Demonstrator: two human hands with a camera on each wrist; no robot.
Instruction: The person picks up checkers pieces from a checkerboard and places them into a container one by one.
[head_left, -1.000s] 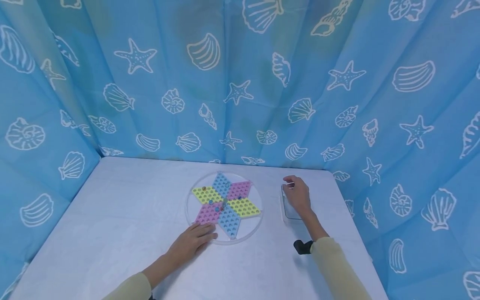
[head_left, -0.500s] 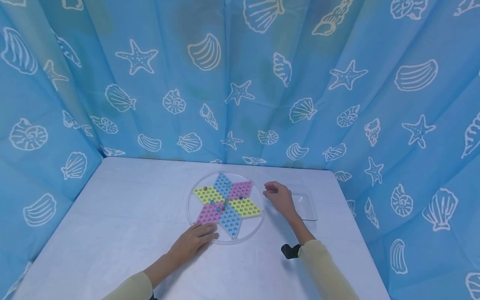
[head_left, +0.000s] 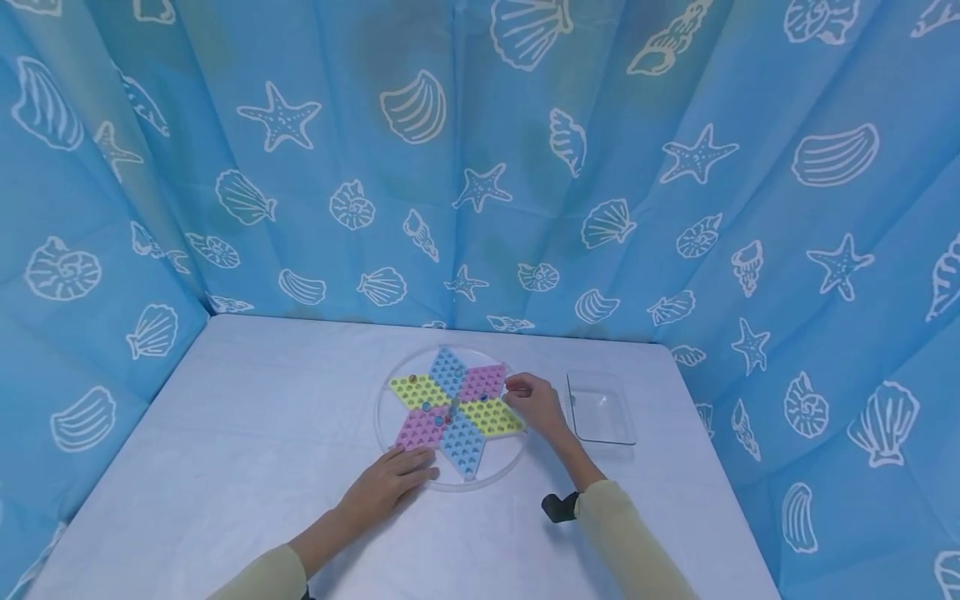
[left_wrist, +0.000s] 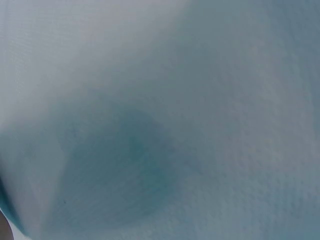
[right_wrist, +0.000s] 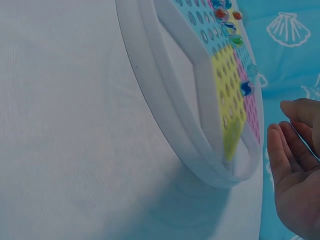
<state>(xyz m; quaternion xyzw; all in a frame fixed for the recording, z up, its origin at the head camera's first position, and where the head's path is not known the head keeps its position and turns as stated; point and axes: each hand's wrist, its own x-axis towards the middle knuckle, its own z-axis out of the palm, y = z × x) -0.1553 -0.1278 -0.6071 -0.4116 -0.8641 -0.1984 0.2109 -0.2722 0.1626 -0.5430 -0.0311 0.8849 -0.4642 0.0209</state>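
Observation:
In the head view a round star-shaped Chinese checkers board (head_left: 462, 446) lies on the table, with pink, yellow and blue points. A few glass marbles sit in its holes, among them a dark blue marble (right_wrist: 247, 88) on the yellow section. My left hand (head_left: 387, 482) rests with spread fingers on the board's near-left rim. My right hand (head_left: 537, 405) hovers at the board's right edge, its fingers loosely bent. In the right wrist view its thumb and fingertips stand apart, with nothing visible between them. The left wrist view shows only blurred cloth.
A clear rectangular container (head_left: 604, 417) stands on the white-covered table (head_left: 247, 400), right of the board. Blue shell-patterned curtains (head_left: 480, 233) enclose the back and sides.
My right hand has moved left from over the clear container to the board's right edge. The left hand stays on the rim.

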